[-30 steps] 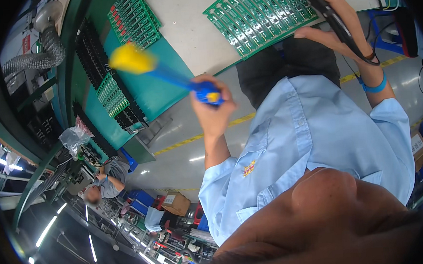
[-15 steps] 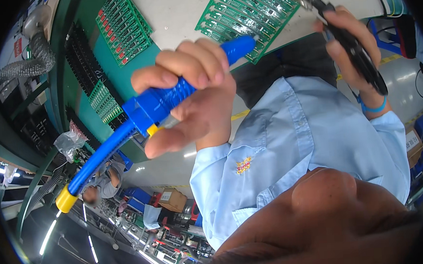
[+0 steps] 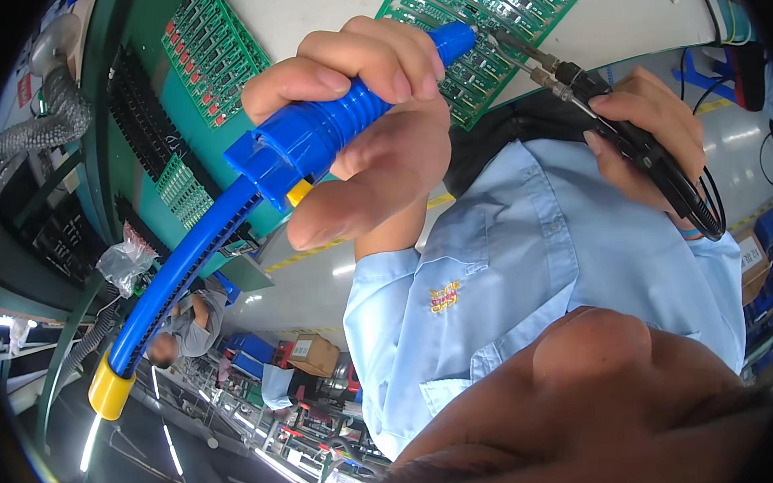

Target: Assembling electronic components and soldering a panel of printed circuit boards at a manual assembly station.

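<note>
My left hand [image 3: 371, 136] is wrapped round a blue solder sucker [image 3: 310, 144] with a yellow end cap [image 3: 112, 393]. Its thumb lies along the underside, close to a small yellow button. The sucker's nozzle points right, over a green circuit board panel [image 3: 479, 14] on the pale work surface. In my right hand [image 3: 649, 124] is a black-handled pair of soldering tweezers [image 3: 642, 151] with two metal prongs and a cable. The prong tips sit close to the nozzle, above the panel; whether they touch it I cannot tell.
A second green panel with red parts [image 3: 207, 58] lies at the left on a green mat. Beside it are a black slotted rack [image 3: 144, 110] and a smaller board [image 3: 184, 192]. A ribbed duct [image 3: 69, 110] and a plastic bag [image 3: 127, 262] are further left. Another person [image 3: 192, 324] is in the background.
My left hand has shifted right and a little up with the solder sucker. My right hand has lowered, bringing the tweezers' prongs over the panel beside the nozzle. The panel now appears shifted right.
</note>
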Motion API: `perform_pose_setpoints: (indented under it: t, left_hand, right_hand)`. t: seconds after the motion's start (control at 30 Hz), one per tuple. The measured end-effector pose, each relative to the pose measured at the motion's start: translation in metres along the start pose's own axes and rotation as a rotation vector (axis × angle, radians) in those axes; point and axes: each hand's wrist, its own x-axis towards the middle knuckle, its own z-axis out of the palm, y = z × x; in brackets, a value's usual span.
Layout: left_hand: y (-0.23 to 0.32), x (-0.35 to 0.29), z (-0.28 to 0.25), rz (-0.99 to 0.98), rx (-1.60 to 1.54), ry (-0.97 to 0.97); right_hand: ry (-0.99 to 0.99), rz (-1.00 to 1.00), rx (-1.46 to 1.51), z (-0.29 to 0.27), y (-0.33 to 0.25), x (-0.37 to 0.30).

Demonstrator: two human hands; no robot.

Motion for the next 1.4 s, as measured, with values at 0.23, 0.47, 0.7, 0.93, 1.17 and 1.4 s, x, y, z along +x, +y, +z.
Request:
perform_pose_setpoints:
  t: [0.23,0.47,0.7,0.93,1.17,1.4]
  left_hand:
    - [0.0000,0.0001,0.0037,0.002,0.018,0.009]
    - [-0.0006,0.0005,0.0012,0.006,0.022,0.000]
    - [-0.0004,0.0007,0.0025,0.017,0.027,0.009]
    - [-0.0005,0.0013,0.0049,0.018,0.028,0.010]
    - [-0.0066,0.0013,0.0054,0.014,0.018,0.015]
    - [-0.0055,0.0018,0.0061,-0.007,0.023,0.034]
  right_hand:
    - [-0.005,0.007,-0.011,-0.0003,0.0029,-0.0017]
    - [-0.009,0.000,-0.014,0.0007,0.0041,0.0002]
    - [-0.024,0.000,-0.009,-0.0009,0.0023,0.0017]
    - [-0.036,-0.002,-0.011,-0.0015,0.0009,0.0024]
    - [-0.037,-0.008,-0.011,-0.0020,0.0021,0.0017]
    - [-0.054,0.003,-0.012,-0.0027,0.0019,0.0002]
